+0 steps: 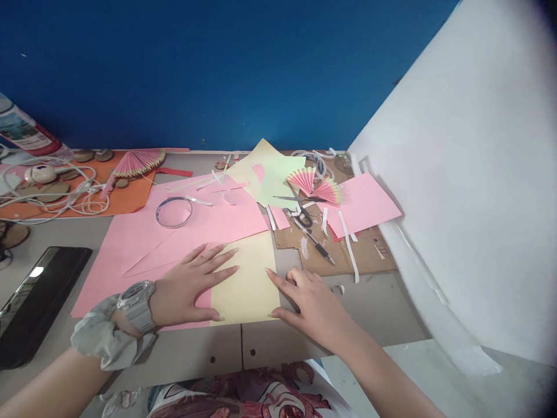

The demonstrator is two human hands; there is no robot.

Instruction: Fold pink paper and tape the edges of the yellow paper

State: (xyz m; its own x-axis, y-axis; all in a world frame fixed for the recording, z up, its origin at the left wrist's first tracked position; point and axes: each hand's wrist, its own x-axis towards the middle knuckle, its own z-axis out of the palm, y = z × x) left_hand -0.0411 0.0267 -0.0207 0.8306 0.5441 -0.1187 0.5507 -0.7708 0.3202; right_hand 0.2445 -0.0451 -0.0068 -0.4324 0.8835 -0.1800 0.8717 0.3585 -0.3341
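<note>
A pale yellow sheet of paper [248,284] lies flat near the table's front edge, partly over pink paper [152,244]. My left hand [191,284] is spread open, its fingertips resting on the yellow sheet's left part and its palm over the pink paper. My right hand [308,296] sits at the sheet's right edge, index finger and thumb stretched apart and touching it, the other fingers curled. Nothing shows in either hand's grasp. A roll of tape [174,212] lies on the pink paper beyond my left hand.
Black scissors [304,216], a pen [319,247], paper strips and folded pink fans [313,187] lie on cardboard [287,238] at right. A black case [43,302], white cables [82,186] and a bottle [30,130] are at left. A white panel [470,174] stands at right.
</note>
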